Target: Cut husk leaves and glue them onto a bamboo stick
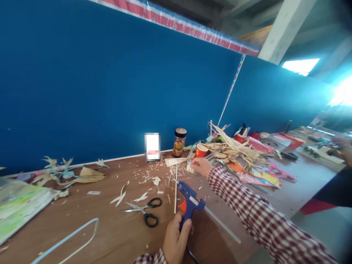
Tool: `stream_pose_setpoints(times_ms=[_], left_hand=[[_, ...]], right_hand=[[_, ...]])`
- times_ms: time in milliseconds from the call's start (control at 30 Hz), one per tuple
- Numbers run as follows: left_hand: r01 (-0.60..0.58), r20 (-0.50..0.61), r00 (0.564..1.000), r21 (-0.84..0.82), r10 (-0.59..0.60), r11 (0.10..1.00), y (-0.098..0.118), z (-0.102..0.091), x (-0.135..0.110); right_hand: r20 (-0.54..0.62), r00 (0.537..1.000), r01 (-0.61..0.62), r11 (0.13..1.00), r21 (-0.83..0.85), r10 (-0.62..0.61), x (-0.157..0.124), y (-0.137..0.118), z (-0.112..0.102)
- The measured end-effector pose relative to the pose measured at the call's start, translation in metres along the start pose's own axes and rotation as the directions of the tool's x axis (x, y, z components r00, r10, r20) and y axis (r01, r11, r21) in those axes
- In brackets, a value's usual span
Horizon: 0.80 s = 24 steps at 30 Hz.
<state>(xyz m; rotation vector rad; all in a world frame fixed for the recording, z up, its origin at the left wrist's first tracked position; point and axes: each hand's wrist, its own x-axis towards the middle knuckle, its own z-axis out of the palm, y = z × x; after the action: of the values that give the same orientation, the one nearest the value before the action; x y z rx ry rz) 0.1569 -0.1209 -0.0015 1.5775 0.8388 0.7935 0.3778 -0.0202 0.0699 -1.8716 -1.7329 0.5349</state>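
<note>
My left hand (177, 236) is wrapped round the handle of a blue hot glue gun (189, 200) with an orange trigger, its nozzle pointing up and away from me. A clear glue stick (222, 223) sticks out of its back end. My right hand (200, 166) reaches forward over the table, fingers pinched together by a small pale bundle (189, 168); what they grip is too small to make out. Beside it lies a flat piece of dried husk (173, 161). Black-handled scissors (144, 209) rest partly spread, left of the glue gun.
Husk scraps litter the brown table (115, 227). A lidded jar (179, 143) and a red paper cup (201, 149) stand behind my right hand. A heap of dried husks (233, 146) and pink scissors (279, 171) lie rightward. A blue partition (110, 80) rises behind. Another person's hand (341, 141) shows at far right.
</note>
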Motion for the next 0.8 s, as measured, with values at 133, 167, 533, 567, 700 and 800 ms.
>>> stream_pose_setpoints(times_ms=[133, 167, 533, 567, 700, 800], left_hand=[[0.006, 0.003, 1.0, -0.026, -0.006, 1.0, -0.002, -0.001, 0.001], [0.007, 0.005, 1.0, -0.024, -0.007, 1.0, -0.002, -0.001, 0.001], [0.019, -0.007, 1.0, -0.031, -0.019, 0.999, 0.001, -0.002, 0.002], [0.026, -0.012, 1.0, -0.033, -0.026, 0.999, 0.002, -0.002, 0.002], [0.03, -0.013, 0.999, -0.04, -0.03, 0.999, 0.003, -0.001, 0.003], [0.032, -0.019, 0.999, -0.058, -0.033, 0.998, 0.002, -0.001, 0.002]], right_hand=[[0.052, 0.998, 0.03, 0.997, -0.074, -0.027, 0.019, -0.003, 0.009], [0.056, 0.998, 0.036, 0.996, -0.085, -0.032, 0.022, -0.003, 0.01], [-0.007, 0.998, 0.065, 0.998, 0.003, -0.065, 0.017, -0.015, -0.006], [-0.005, 0.998, 0.068, 0.997, 0.019, -0.068, 0.01, -0.017, -0.01], [0.04, 0.996, 0.082, 0.994, 0.076, -0.085, -0.032, -0.027, -0.022], [0.067, 0.994, 0.08, 0.992, 0.094, -0.086, -0.068, -0.036, -0.026]])
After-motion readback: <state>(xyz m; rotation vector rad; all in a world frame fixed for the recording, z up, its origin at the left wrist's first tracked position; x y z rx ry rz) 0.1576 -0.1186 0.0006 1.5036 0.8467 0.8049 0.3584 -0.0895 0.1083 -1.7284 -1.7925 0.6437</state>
